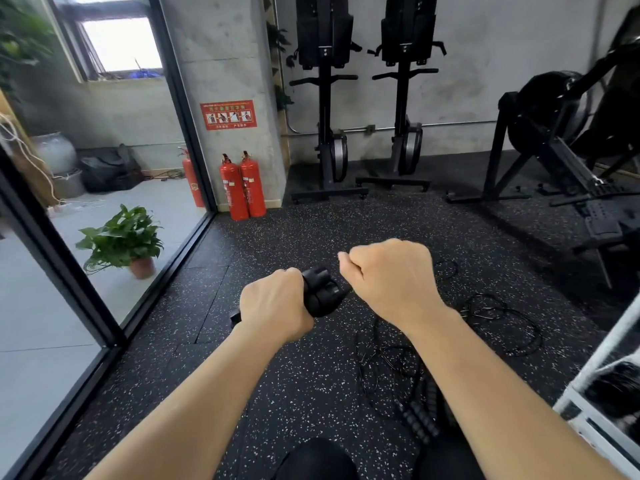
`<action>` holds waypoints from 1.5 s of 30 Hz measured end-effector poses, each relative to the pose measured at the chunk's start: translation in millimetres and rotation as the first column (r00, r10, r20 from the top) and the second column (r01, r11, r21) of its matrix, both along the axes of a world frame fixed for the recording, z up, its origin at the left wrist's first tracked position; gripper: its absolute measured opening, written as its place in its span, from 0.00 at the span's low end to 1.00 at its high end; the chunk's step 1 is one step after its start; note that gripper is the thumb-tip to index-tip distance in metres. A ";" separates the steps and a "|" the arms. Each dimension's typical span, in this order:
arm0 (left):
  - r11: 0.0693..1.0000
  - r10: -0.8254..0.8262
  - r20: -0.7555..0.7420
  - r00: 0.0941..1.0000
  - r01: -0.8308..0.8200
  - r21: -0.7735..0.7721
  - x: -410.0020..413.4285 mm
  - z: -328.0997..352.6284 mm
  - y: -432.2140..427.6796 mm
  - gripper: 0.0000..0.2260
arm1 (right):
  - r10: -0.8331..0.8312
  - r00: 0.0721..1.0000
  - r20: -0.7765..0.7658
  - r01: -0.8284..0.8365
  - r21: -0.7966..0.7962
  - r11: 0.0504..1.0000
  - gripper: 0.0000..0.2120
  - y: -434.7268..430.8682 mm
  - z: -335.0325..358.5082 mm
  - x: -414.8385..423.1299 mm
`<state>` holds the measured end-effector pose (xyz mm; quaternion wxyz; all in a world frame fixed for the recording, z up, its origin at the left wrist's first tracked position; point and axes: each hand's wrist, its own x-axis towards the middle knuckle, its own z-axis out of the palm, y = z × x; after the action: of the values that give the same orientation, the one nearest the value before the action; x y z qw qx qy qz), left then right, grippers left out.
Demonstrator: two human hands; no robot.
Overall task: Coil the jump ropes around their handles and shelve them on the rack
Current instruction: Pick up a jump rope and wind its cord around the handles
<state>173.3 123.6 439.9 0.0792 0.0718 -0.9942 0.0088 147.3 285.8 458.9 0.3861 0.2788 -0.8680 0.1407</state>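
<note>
Here, on the black speckled rubber floor (pixel 311 375) of a gym, 2 red fire extinguishers (pixel 242 188) stand at the foot of a concrete pillar bearing a red sign (pixel 228 114), with a potted plant (pixel 124 240) behind the glass wall (pixel 104 289) at left. 2 black rowing machines (pixel 329 98) are stored upright against the far wall. The corner of a white rack (pixel 595 358) shows at the right edge. A tangle of loose ropes (pixel 502 320) lies on the floor under the right forearm, partly hidden by it, with ribbed black grips (pixel 419 420) near the person's knee. Held above the floor in mid-frame, the left hand (pixel 273 306) is wrapped tightly round a pair of thick black handles (pixel 322 292), bunched side by side, their rounded ends poking out past the knuckles. A thin black cord (pixel 346 291) runs from the handles to the right hand (pixel 391 275), which is closed in a fist just beside them, fingers curled round the cord.
</note>
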 end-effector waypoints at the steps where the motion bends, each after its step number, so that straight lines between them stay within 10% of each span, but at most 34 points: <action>1: 0.998 -0.038 -0.003 0.999 0.037 -0.056 0.7 1.3 3.4 0.11 | 0.017 1.000 -0.017 -0.016 0.017 1.000 0.22 -3.0 7.7 -2.2; 7: 0.910 -0.339 -0.026 0.940 0.321 -0.263 13.0 16.0 19.1 0.13 | 0.077 0.969 0.233 -0.127 0.209 0.970 0.26 -7.3 38.6 -27.8; 16: 0.848 -0.515 -0.085 0.853 0.492 -0.195 20.5 33.3 11.3 0.14 | 0.518 0.552 0.653 -0.157 -0.529 0.834 0.24 8.1 17.4 -38.5; 24: 0.887 -0.438 -0.115 0.891 0.450 0.106 23.2 25.6 22.6 0.15 | 0.865 0.106 0.490 0.282 -0.849 0.446 0.15 -3.3 -26.6 -25.8; 38: 0.921 -0.092 -0.014 0.996 0.090 0.379 10.9 2.7 29.6 0.16 | 0.634 0.264 0.727 0.565 -0.650 0.508 0.15 -20.1 -59.1 9.7; 45: 0.910 0.113 0.004 0.994 -0.105 0.402 -2.1 8.8 3.9 0.14 | 0.173 0.550 0.817 0.267 -0.369 0.890 0.24 -12.0 -45.6 34.5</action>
<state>171.2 127.5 448.7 0.0718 0.1418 -0.9685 -0.1916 181.8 273.9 413.3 -0.0144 0.0561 -0.8948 0.4427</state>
